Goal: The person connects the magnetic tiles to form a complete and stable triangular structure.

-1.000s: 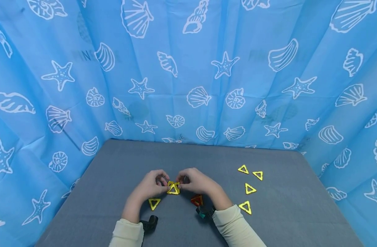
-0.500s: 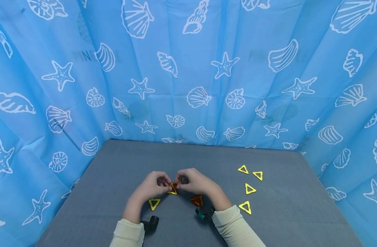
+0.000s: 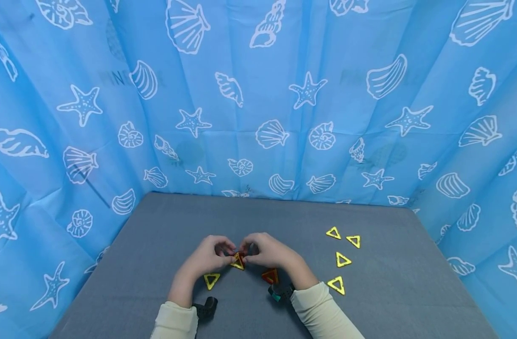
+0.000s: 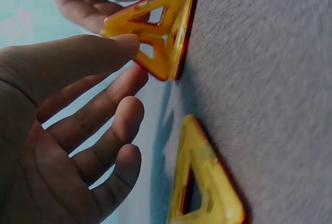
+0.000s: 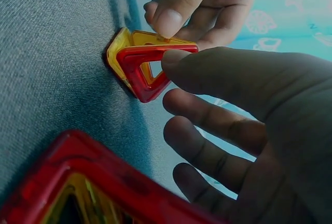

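Observation:
Between the fingertips of both hands stands a small pyramid-like group of hollow triangular magnetic tiles (image 3: 238, 266), mostly yellow. A red triangular tile (image 5: 137, 73) forms one side in the right wrist view. My left hand (image 3: 208, 254) pinches the upper part from the left, its thumb on a yellow tile (image 4: 179, 42). From the right, my right hand (image 3: 267, 249) grips near the top, thumb against the red tile. The tiles' lower edges touch or nearly touch the cloth. A loose yellow triangular tile (image 3: 206, 280) lies beside the left wrist.
A red-and-yellow tile piece (image 3: 270, 276) sits beneath the right forearm. Several yellow triangular tiles (image 3: 343, 260) are scattered to the right on the grey cloth-covered table (image 3: 292, 226). A blue shell-patterned curtain (image 3: 250, 108) surrounds the back and sides.
The tiles between the hands looked flatter and all yellow a second ago. They now lean together into a narrower shape, with red and orange showing. Both hands have barely moved.

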Tool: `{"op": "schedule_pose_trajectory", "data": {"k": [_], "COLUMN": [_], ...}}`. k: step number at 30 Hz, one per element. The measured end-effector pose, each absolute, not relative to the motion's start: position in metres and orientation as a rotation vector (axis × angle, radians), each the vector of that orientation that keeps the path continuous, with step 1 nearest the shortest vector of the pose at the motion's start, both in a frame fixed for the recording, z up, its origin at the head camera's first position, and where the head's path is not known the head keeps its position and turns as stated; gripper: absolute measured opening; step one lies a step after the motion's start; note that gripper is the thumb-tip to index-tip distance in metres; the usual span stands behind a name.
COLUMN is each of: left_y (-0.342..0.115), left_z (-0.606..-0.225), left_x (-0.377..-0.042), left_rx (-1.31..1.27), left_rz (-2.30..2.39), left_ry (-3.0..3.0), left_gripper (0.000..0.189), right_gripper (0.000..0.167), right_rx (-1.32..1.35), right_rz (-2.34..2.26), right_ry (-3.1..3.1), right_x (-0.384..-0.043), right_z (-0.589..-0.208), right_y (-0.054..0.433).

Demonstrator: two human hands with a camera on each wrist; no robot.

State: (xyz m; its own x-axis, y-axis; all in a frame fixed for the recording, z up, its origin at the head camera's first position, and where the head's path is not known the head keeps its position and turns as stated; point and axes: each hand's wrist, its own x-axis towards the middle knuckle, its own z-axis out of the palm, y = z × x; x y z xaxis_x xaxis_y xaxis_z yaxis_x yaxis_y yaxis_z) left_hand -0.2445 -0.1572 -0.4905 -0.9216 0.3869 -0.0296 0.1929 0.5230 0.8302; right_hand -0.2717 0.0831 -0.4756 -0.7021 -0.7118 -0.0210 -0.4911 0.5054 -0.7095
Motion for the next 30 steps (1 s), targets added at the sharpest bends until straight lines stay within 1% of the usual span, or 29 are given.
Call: {"op": "schedule_pose_trajectory", "data": {"k": [12, 17, 24, 30], "left_y": [-0.18, -0.19, -0.202, -0.2], "left_z": [-0.489, -0.485, -0.478, -0.476], "left_x": [-0.24, -0.235, -0.225, -0.218], "left_rx": [0.397, 0.36, 0.197, 0.137], "left_rz": [1.295, 1.252, 1.172, 1.143], "left_ry": [2.558, 2.541, 2.476, 2.457], "left_gripper": [0.026, 0.03, 0.037, 0.039], "right_gripper": [0.027, 0.026, 0.021, 0.022], "right_rx": [-1.002, -0.998, -0.98, -0.983], "right_rz": [-0.932, -0.912, -0.887, -0.873], "right_ry": [2.44, 2.461, 2.501, 2.502], "right_x": [-0.271, -0.272, -0.272, -0.27], "right_z": [-0.476, -0.476, -0.478, -0.477], "right_y": [0.081, 0.08, 0.081, 0.082]}}
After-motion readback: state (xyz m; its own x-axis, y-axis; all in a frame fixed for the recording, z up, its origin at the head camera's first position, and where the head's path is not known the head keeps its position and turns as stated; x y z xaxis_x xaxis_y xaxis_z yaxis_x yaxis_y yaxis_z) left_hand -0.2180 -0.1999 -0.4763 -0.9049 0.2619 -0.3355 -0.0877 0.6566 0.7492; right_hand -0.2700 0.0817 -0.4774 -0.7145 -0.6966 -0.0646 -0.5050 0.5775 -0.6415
